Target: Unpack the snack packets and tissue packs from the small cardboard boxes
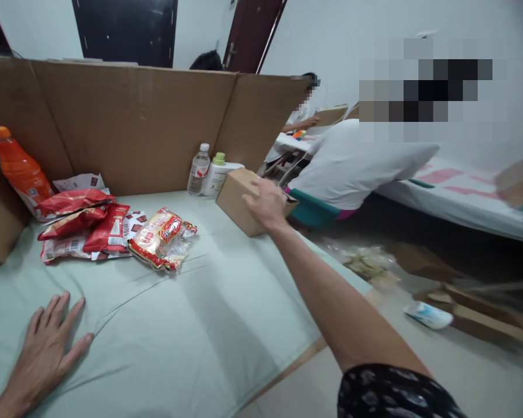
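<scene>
My right hand (268,203) reaches out to a small brown cardboard box (239,206) at the table's right edge and grips it from above. The thumb lies on the box's top; the other fingers are partly hidden on its far side. My left hand (47,342) lies flat on the pale green tablecloth (169,331), fingers spread, holding nothing. Beyond it are stacked red snack packets (76,212) and a clear, red-printed bag of bread-like food (159,238). Just behind the box stand a white bottle with a green cap (215,177) and a clear water bottle (197,171).
A cardboard screen (143,128) borders the table's back. An orange drink bottle (20,168) leans at left beside another carton (2,215). To the right, a person in a white top (348,162) sits on a teal chair (316,209). Boxes and a white tub (429,315) lie on the floor.
</scene>
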The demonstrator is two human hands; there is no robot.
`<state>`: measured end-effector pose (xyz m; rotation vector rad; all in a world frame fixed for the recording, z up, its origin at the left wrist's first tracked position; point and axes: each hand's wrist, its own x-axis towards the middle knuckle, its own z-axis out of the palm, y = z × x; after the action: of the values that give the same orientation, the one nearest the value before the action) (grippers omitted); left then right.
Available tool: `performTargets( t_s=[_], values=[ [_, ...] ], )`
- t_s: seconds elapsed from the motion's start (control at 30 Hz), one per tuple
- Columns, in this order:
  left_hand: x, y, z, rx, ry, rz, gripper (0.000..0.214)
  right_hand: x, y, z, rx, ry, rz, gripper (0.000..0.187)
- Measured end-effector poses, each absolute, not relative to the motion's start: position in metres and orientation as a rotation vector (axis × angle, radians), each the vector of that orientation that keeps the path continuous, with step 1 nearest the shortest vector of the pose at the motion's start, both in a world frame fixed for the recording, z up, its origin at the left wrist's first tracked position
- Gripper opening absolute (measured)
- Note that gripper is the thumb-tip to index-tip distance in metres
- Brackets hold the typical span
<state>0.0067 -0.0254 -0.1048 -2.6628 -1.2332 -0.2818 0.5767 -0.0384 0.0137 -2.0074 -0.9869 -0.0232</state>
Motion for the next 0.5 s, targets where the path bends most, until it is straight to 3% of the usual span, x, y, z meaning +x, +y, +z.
performTargets(
  t_s=[0.1,0.5],
  values=[
    [0.007,-0.026,-0.105,-2.669,-1.256,-0.27,0.072,0.61,-0.037,0.022,-2.162,-0.801,-0.137,0.048],
    [0.01,-0.024,-0.096,-2.696,-1.36,-0.134,0.074,0.607,-0.058,0.036,-2.416,-0.926,0.039,0.031]
  ],
)
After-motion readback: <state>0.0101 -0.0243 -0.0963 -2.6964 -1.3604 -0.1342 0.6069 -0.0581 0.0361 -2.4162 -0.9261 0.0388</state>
